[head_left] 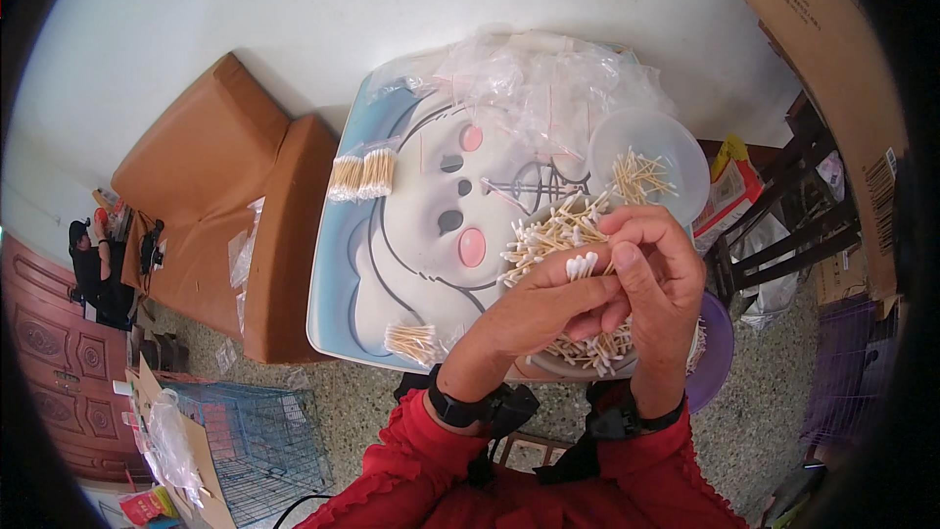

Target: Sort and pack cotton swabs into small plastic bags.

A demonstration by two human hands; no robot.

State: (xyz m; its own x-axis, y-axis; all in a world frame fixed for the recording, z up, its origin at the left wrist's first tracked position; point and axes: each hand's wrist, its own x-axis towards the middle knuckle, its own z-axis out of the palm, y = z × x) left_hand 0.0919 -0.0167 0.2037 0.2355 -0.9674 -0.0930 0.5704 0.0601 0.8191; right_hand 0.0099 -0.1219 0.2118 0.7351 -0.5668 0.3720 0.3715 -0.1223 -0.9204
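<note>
Over a bowl [548,368] heaped with loose cotton swabs [548,235], my two hands meet. My left hand [548,304] is closed around a small bundle of cotton swabs [582,265], whose white tips poke out between thumb and fingers. My right hand [661,260] is curled against the left, thumb and forefinger close together beside the bundle; what is between them is hidden. Bagged swabs [362,176] lie at the table's left side, with another small pack [411,343] at its near left edge. A translucent tub [685,147] holds some loose swabs.
Crumpled clear plastic bags [529,78] cover the far side of the cartoon-faced table [392,264]. A purple basin [720,353] stands below right. Around are a brown sofa [206,157], a wire cage [264,441], a cardboard box [832,69] and, far left, another person [98,274].
</note>
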